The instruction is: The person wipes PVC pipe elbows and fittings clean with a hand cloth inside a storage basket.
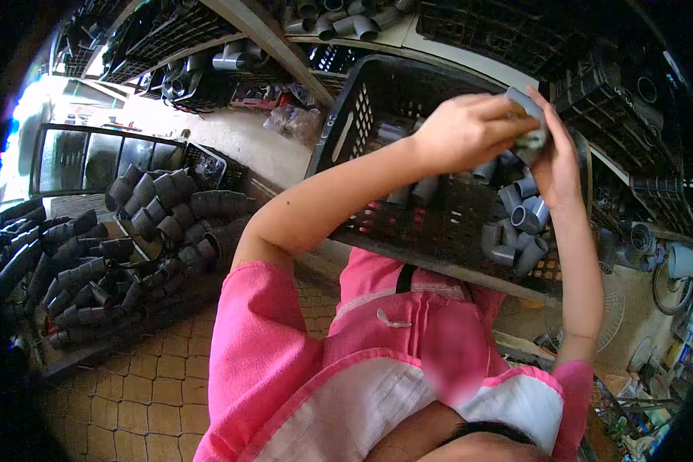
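Observation:
Above the far right part of a black plastic crate (416, 69), both hands meet at a grey pipe fitting (522, 100). My right hand (558, 158) is closed round its right side, fingers upward. The fingers of my left hand (470, 131) are bent and pressed together against the fitting's near side. A small pale greenish-yellow patch (531, 139) shows by those fingertips, too small to name. Below the hands, several loose grey pipe elbows (527, 217) lie in the crate, and more fittings lie partly hidden behind my left forearm.
A large pile of dark grey fittings (154, 208) lies to the left, beside wire netting (146, 385). Black crates (608, 100) stand at the right. Shelves at the back hold more fittings (354, 21). A fan (604, 312) and a bicycle wheel (674, 286) are at the right.

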